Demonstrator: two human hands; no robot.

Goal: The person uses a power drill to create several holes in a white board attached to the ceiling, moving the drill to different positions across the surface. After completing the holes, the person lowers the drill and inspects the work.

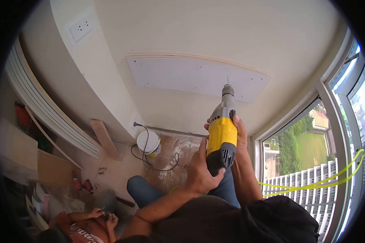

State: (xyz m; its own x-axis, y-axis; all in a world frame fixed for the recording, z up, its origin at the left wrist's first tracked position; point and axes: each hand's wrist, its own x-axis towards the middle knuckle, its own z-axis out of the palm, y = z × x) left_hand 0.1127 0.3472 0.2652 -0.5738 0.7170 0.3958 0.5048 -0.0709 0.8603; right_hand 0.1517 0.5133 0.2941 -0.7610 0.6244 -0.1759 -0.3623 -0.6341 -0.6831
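Observation:
I hold a yellow and grey power drill [223, 129] with both hands, its thin bit pointing at a white panel [198, 75] fixed to the wall. My left hand [200, 170] grips the dark rear end of the drill from below. My right hand [241, 137] wraps the yellow body on its right side, fingers over the top. The bit's tip sits at or just short of the panel's surface; I cannot tell whether it touches.
A white bucket [148, 142] and black cable [162, 162] lie on the dusty floor. Boards [48, 109] lean at the left. Another person [85, 227] crouches at bottom left. A window [312, 150] and yellow cords [312, 184] are to the right. A wall socket [82, 27] is at upper left.

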